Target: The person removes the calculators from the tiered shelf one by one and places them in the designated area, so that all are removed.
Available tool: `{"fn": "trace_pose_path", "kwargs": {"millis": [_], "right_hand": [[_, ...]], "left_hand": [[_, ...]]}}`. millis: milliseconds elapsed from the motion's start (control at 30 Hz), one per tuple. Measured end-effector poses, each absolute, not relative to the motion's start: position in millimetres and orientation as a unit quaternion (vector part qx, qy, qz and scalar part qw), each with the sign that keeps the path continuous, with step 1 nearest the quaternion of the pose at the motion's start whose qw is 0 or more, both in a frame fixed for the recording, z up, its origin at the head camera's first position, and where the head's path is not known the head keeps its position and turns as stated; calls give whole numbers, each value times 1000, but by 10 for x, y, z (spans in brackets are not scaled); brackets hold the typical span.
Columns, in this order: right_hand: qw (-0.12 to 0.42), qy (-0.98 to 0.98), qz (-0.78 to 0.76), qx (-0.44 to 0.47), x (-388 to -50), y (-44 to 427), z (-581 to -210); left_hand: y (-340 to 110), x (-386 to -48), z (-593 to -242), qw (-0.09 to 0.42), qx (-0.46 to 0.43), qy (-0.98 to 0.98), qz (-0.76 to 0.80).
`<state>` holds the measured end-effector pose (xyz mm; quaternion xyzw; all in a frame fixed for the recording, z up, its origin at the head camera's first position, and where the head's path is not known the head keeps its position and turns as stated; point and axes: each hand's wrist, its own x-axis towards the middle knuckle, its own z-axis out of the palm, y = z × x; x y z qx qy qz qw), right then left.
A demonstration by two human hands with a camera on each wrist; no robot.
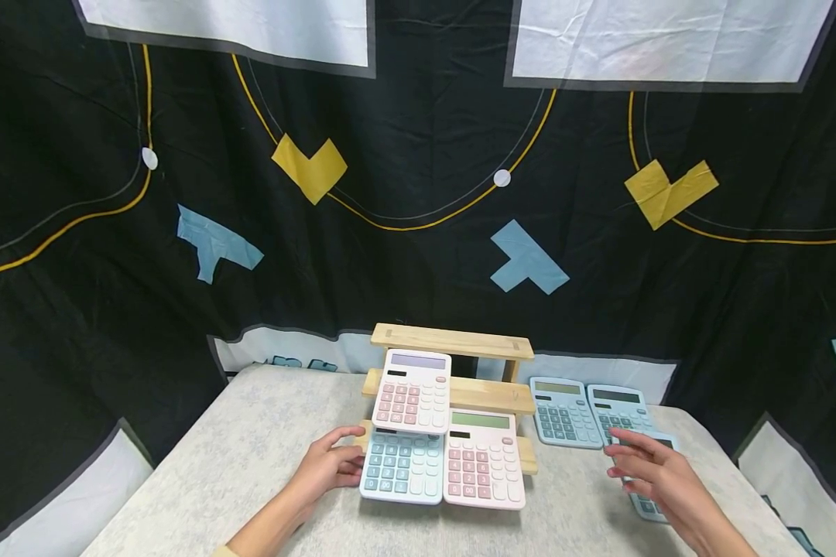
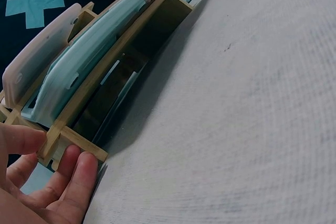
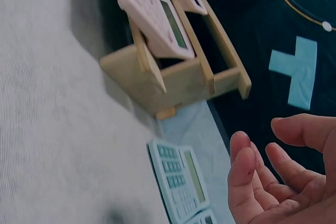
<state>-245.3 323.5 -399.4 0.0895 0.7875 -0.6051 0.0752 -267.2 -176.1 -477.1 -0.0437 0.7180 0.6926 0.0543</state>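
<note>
My left hand (image 1: 323, 468) grips the left end of a tiered wooden rack (image 1: 453, 338), thumb and fingers on its frame in the left wrist view. On the upper tier leans a white-and-pink calculator (image 1: 412, 394). Below it, a light blue calculator (image 1: 402, 468) and a pink calculator (image 1: 484, 464) stand side by side, tilted back. My right hand (image 1: 662, 476) hovers right of the rack with fingers loosely bent and holds nothing. Under and behind it lie light blue calculators (image 1: 566, 414) on the table; one of them (image 1: 646, 507) is partly hidden by the hand.
The pale grey table (image 1: 202, 472) carries everything and narrows towards the back. Right behind it hangs a black cloth (image 1: 425, 286) with blue and yellow tape pieces and white panels.
</note>
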Motion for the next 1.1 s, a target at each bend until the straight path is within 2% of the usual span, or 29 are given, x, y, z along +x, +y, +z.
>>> {"fn": "trace_pose_path", "kwargs": {"millis": [1100], "right_hand": [[85, 728, -680, 34, -2544, 2335, -3866]], "left_hand": [[-1760, -2693, -4790, 49, -42, 723, 688]]}}
